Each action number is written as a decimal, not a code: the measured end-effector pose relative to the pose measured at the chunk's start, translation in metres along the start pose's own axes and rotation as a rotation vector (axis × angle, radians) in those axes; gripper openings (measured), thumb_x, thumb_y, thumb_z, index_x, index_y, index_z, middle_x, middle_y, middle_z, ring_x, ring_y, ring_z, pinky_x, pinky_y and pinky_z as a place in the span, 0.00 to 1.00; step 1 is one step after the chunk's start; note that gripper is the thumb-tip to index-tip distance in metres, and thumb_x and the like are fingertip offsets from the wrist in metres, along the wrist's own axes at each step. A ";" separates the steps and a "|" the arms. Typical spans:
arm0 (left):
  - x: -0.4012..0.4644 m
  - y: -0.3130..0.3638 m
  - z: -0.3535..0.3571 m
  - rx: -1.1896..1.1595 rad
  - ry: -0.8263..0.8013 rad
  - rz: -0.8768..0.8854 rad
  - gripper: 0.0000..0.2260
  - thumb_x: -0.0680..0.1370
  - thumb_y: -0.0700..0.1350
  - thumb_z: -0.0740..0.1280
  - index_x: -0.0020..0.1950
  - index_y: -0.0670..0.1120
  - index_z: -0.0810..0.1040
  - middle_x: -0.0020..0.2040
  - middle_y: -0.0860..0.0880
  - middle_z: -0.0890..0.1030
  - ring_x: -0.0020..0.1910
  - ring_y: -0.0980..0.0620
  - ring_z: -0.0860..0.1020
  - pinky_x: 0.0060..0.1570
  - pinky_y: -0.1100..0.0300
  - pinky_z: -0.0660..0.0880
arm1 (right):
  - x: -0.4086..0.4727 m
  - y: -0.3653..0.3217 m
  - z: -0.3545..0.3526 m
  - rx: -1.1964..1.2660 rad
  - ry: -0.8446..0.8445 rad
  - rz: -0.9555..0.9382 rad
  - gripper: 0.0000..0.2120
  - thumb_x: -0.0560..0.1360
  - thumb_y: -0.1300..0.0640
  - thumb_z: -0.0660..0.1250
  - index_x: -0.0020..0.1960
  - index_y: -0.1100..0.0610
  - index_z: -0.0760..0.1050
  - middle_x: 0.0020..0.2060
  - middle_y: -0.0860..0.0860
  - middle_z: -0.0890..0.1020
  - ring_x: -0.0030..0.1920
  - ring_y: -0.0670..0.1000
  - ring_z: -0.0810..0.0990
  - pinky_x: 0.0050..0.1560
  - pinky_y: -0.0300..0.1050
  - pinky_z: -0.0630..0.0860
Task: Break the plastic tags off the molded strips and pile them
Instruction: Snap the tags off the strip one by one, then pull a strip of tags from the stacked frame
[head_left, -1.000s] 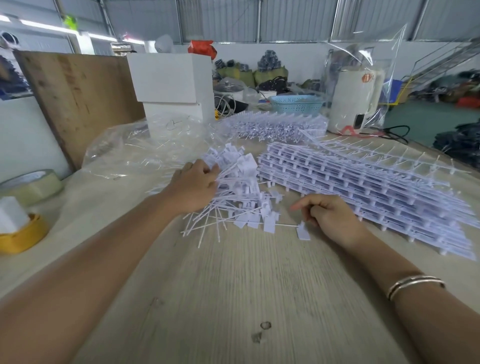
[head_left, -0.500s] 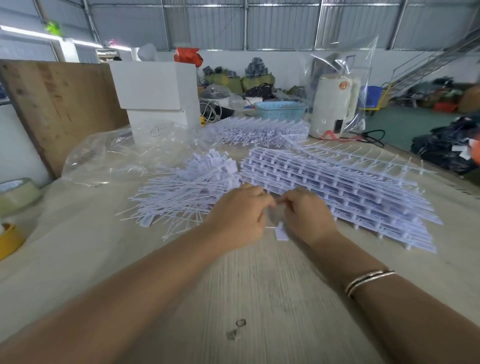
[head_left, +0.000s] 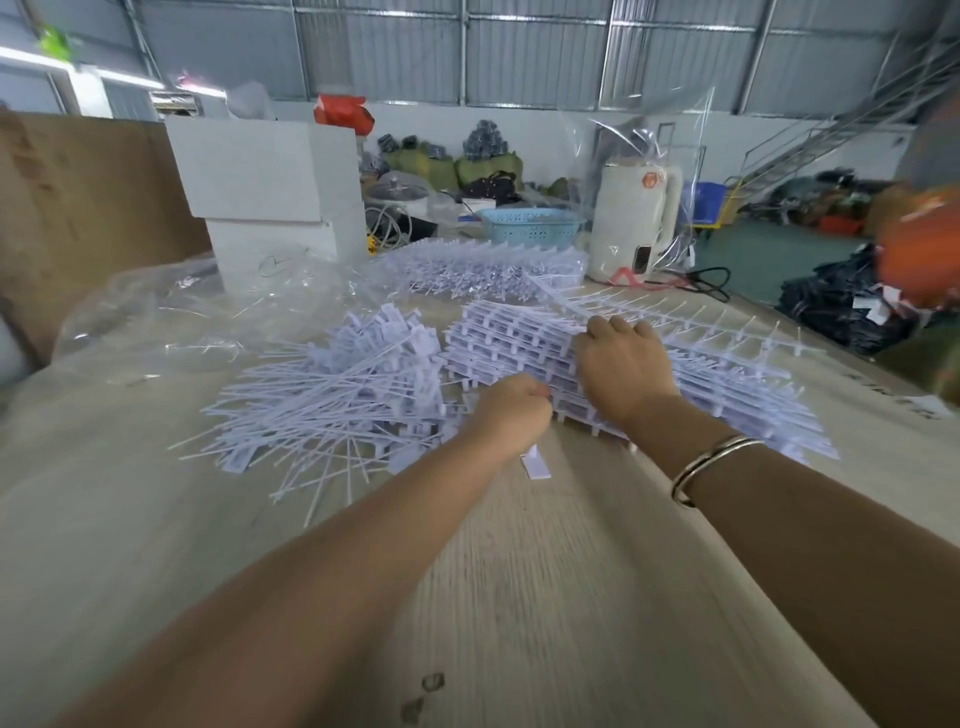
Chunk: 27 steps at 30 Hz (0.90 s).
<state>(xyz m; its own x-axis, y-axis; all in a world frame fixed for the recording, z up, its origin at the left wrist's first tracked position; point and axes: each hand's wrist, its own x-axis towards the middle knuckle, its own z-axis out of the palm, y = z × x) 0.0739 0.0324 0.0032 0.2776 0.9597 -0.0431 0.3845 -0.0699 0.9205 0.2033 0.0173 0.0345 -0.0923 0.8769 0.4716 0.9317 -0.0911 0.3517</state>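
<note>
1. Two bare forearms reach forward over the worktop (head_left: 571, 597), both stretched almost straight from the near edge.
2. Left hand (head_left: 506, 413) is curled into a fist at the near left corner of the strips (head_left: 737, 395), knuckles up; whether anything is pinched inside the fist cannot be told.
3. Right hand (head_left: 621, 366) lies palm down on top of the strips, fingers spread and fairly straight, pressing flat on the stack and not curled round anything.
4. A thin metal bangle (head_left: 714, 460) circles the right wrist.
5. Strips are white moulded plastic, stacked in flat ladder-like layers of thin rails and square blocks, running away to the right.
6. Left of the hands sits the pile (head_left: 332, 405) of loose tags: small flat white squares, each with a long thin stalk, lying criss-cross in a spiky heap.
7. One loose tag (head_left: 536, 464) lies alone on the worktop just beside the left wrist.
8. More white strips (head_left: 478, 270) lie farther back.
9. Worktop is pale wood with a fine straight grain.
10. Crinkled clear plastic bag (head_left: 171, 317) sits back left, in front of two stacked white boxes (head_left: 265, 176).
11. Pale blue perforated basket (head_left: 530, 224) and a cream-coloured jug-like appliance (head_left: 634, 218) stand at the far edge.
</note>
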 end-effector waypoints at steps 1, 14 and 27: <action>0.000 0.002 0.000 0.004 0.011 0.015 0.12 0.74 0.37 0.60 0.54 0.46 0.78 0.41 0.49 0.79 0.36 0.49 0.77 0.34 0.61 0.73 | 0.001 0.001 0.000 -0.005 -0.019 -0.001 0.13 0.75 0.63 0.61 0.58 0.58 0.75 0.56 0.55 0.76 0.58 0.57 0.74 0.57 0.49 0.67; 0.002 0.044 -0.005 -0.793 0.018 -0.132 0.15 0.83 0.49 0.56 0.41 0.43 0.71 0.25 0.48 0.76 0.24 0.53 0.76 0.25 0.62 0.76 | -0.003 -0.009 -0.028 0.150 0.129 0.000 0.08 0.75 0.57 0.61 0.50 0.56 0.77 0.48 0.54 0.81 0.52 0.56 0.78 0.52 0.48 0.66; -0.022 0.040 -0.076 -0.486 0.287 -0.010 0.14 0.80 0.40 0.53 0.39 0.42 0.74 0.28 0.45 0.74 0.17 0.53 0.74 0.25 0.62 0.73 | -0.003 0.012 -0.038 0.390 -0.482 0.131 0.24 0.81 0.43 0.42 0.67 0.53 0.66 0.65 0.56 0.72 0.64 0.60 0.70 0.64 0.58 0.66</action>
<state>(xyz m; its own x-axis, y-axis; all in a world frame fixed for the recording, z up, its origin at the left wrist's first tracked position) 0.0158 0.0288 0.0702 -0.0005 1.0000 -0.0075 -0.0831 0.0074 0.9965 0.2015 -0.0044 0.0684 0.1148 0.9925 0.0415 0.9925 -0.1128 -0.0478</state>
